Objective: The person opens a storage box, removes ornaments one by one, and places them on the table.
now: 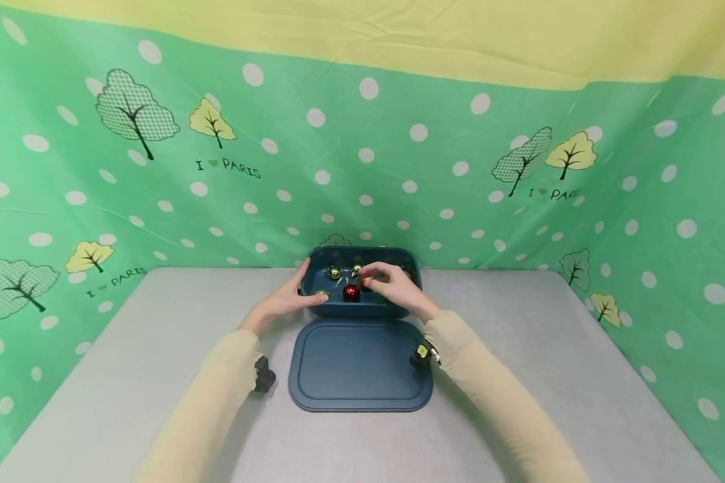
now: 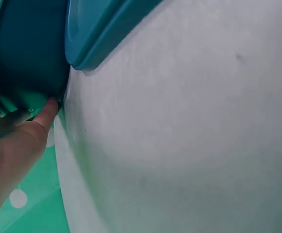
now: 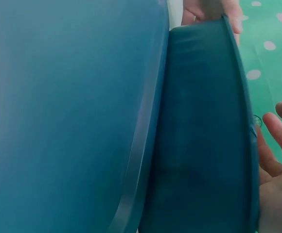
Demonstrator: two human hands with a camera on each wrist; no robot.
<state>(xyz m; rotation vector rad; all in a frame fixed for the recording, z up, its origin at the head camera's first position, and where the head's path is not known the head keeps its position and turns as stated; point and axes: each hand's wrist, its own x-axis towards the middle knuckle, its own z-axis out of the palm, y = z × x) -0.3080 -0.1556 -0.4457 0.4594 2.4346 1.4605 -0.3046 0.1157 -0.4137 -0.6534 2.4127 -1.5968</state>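
A dark blue lidless box (image 1: 362,310) stands at the far side of the table. Inside lie small shiny baubles, among them a red bauble (image 1: 351,293) and a gold bauble (image 1: 335,272). My left hand (image 1: 286,298) grips the box's left end, its thumb over the near rim and its fingers along the outer side. In the left wrist view that thumb presses the box corner. Over the right half of the box, my right hand (image 1: 393,285) pinches an orange bauble (image 1: 367,282) between thumb and fingers, partly hidden by them. The right wrist view shows only the fingers beyond the rim.
The blue lid (image 1: 362,369) lies flat on the grey table (image 1: 501,349), right in front of the box. Behind the box hangs a green cloth (image 1: 362,181) with white dots and trees. Both forearms reach past the lid's sides, a dark wrist camera on each.
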